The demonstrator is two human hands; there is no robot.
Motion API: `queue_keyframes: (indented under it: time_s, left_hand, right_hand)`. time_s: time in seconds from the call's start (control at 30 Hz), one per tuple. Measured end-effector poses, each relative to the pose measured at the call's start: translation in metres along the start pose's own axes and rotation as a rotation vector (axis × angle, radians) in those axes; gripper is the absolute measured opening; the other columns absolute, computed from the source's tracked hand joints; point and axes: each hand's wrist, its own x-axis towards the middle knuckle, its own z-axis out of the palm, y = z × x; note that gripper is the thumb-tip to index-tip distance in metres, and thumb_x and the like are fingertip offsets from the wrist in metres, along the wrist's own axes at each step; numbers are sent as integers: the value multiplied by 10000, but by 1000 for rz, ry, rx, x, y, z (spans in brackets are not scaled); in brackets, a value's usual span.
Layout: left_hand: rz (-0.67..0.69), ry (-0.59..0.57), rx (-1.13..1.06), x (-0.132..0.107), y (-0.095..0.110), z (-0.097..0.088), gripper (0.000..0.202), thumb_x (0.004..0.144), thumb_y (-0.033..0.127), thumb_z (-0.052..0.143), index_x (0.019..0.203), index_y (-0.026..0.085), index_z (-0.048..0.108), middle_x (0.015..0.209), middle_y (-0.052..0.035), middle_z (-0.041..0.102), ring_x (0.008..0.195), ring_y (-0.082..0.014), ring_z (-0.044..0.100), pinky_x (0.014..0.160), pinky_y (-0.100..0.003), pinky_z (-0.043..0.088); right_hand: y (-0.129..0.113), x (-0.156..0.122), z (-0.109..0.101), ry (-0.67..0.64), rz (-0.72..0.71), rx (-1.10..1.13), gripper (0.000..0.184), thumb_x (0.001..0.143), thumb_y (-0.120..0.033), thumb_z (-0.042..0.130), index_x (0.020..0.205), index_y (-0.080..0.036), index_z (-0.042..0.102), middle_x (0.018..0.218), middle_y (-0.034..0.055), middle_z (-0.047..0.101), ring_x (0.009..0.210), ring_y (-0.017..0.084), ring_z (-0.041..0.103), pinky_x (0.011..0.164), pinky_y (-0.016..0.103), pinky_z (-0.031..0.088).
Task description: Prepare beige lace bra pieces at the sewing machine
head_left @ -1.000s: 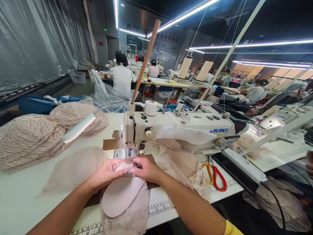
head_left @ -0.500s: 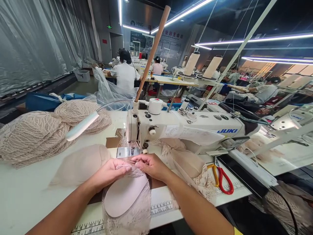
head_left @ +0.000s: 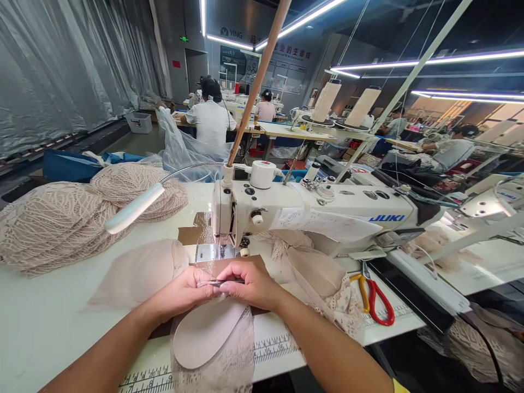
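Note:
My left hand (head_left: 186, 289) is closed, pinching the upper edge of a beige lace piece (head_left: 235, 357) between thumb and fingers. A pale oval pad (head_left: 207, 338) hangs with that lace below my hands. My right hand (head_left: 249, 281) is closed on a slim dark tool (head_left: 233, 281), whose pointed end meets the fabric at my left fingertips; whether it is tweezers or snips I cannot make out. Both hands are just in front of the needle area of a white sewing machine (head_left: 327, 210). Under them lies a brown sheet (head_left: 256, 265).
Stacked lace cups (head_left: 53, 224) lie at the left, with a sheer beige cup (head_left: 137, 273) nearer my left hand. More lace fabric (head_left: 315, 267) sits right of my hands, beside red-and-yellow-handled scissors (head_left: 379, 303). A lamp (head_left: 135, 207) reaches over the table. Co-workers sit farther back.
My hands have drawn closer together at the fabric's upper edge, and the dark tool now shows between them. The lace and pad still hang below.

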Motion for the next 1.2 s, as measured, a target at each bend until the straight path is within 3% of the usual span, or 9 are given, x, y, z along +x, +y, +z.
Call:
queue_keyframes:
  time_s: [0.33,0.4,0.5,0.6,0.67,0.8,0.97,1.1,1.2]
  left_hand:
    - [-48,67,235,-19,9,-17,458,769,500,649,547,190,396,524,51,306,477,-86,231,468,-264,167]
    - [-21,212,372,-30,16,-31,408,783,490,629,562,177,491,547,22,444,504,-112,375,488,-250,273]
    - [60,634,551,-37,21,-52,361,834,510,530,783,174,651,808,-39,652,740,-207,574,681,-275,416]
    - [16,905,699,-32,14,-68,495,714,478,652,1102,172,626,1196,-90,606,1068,-316,537,864,-322,397]
    - [-37,877,720,-25,5,-73,558,614,413,718,1102,159,623,1206,-118,596,1105,-353,509,863,-341,390]
    - [-76,698,609,-18,-6,-67,220,666,361,653,763,165,630,718,-38,631,700,-238,575,624,-286,387]
    - [-17,509,361,-20,-4,-51,312,781,467,586,719,165,539,635,19,513,577,-154,497,553,-241,361]
    - [21,397,192,-19,2,-39,371,784,522,607,776,155,548,690,2,526,606,-151,505,575,-250,395]
    - [43,316,86,-17,3,-29,399,787,539,610,836,146,563,748,-24,562,639,-157,525,595,-260,418]
  right_hand:
    - [1,0,0,216,104,61,216,858,-370,553,921,-172,614,746,8,609,680,138,566,651,248,445]
    - [-1,-2,-4,265,46,-32,260,840,-408,586,964,-179,596,776,15,613,715,154,578,682,262,454]
    - [-4,-6,0,236,-124,-230,224,834,-339,612,1011,-203,599,863,33,651,784,175,598,747,280,458]
    - [-5,-10,15,49,-366,-446,258,830,-173,537,1073,-226,608,1026,54,661,899,182,604,786,268,449]
    - [-6,-11,25,-139,-471,-603,298,786,-142,538,1058,-235,618,1115,52,639,895,177,604,725,248,441]
    - [-8,-9,25,-355,-394,-750,127,678,-122,597,767,-211,613,934,1,665,710,139,559,550,222,343]
    - [-12,-9,-7,-308,-14,-517,138,593,-42,545,541,-168,523,569,-24,547,557,118,465,511,221,291]
    - [-14,-3,-11,-101,140,-217,139,790,-237,544,849,-152,637,796,24,632,703,146,561,641,234,415]
    - [-15,7,2,11,165,-18,322,758,-397,659,979,-165,635,897,32,625,831,175,568,747,265,432]
